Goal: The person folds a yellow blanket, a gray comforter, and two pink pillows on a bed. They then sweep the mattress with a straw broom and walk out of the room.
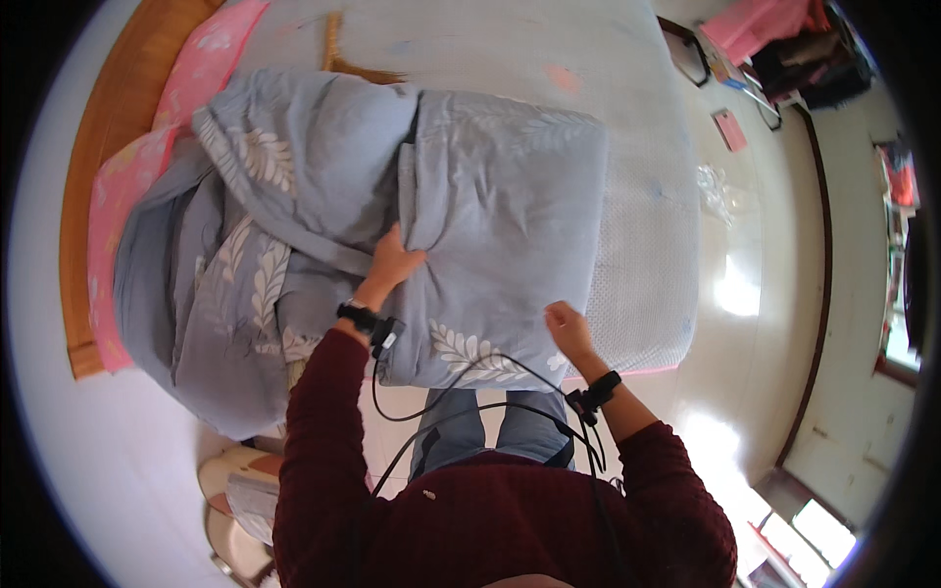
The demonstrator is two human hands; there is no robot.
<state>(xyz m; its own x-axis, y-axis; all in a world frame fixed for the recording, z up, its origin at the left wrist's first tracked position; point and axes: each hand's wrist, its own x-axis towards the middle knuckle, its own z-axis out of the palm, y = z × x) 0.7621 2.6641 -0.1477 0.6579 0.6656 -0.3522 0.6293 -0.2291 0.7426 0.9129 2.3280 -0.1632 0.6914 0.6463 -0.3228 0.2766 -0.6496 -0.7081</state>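
Note:
A thick grey quilt (507, 198) with white leaf prints lies partly folded on the bed. Its right part forms a flat, layered block, while the left part is bunched up near the headboard. My left hand (395, 263) grips the folded edge at the block's left side, and creases run out from the fingers. My right hand (570, 331) is curled into a loose fist over the block's lower right edge, with no cloth visible in it. Both wrists wear black straps with small cabled devices.
A bed brush (333, 44) lies on the pale quilted mattress cover (647, 220) beyond the quilt. Pink pillows (125, 228) line the wooden headboard (88, 220). Black cables (470, 411) loop between my wrists. A pink flat object (729, 131) and clear plastic (713, 191) are on the floor.

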